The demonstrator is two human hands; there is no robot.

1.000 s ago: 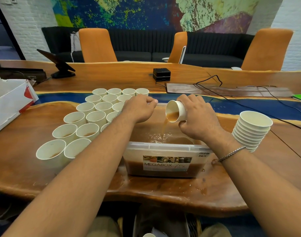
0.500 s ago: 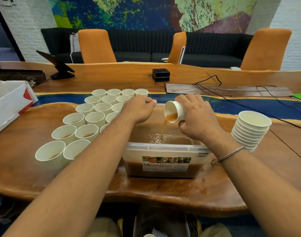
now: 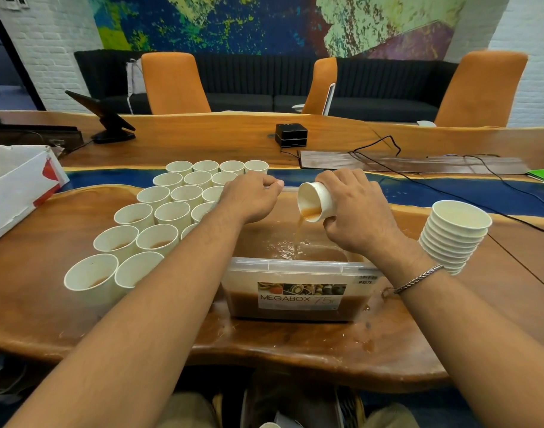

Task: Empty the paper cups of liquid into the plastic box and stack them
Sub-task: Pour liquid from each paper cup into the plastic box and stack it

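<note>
The step in hand was the pour. The right hand (image 3: pixel 354 211) grasped a paper cup (image 3: pixel 315 200) round its side and tipped it mouth-down toward the left hand, and a thin brown stream (image 3: pixel 298 230) ran from its lip into the plastic box (image 3: pixel 295 267) below both hands. The box already held brown liquid, frothing where the stream landed. The left hand (image 3: pixel 252 196) lay with its fingers curled in at the box's far rim. Whether it pinched that rim or was clenched on nothing could not be told.

Little seemed left in the tipped cup. The next move would likely call for draining it fully, then carrying it outward past the right wrist and seating it on the stack of empty cups (image 3: pixel 453 236), which leaned a little. That would want a gentle, square push. After that, one of the filled cups (image 3: pixel 147 239) on the outer side of the left forearm would need fetching; many stood there. Drops (image 3: pixel 366 341) wetted the worktop (image 3: pixel 32 304) beneath the right forearm, so a slower tilt might spare more spills.

The box's label (image 3: pixel 300 296) read "MEGABOX" with "75" beside it. A small sticker (image 3: pixel 365 281) near the right wrist was too small to read surely.
</note>
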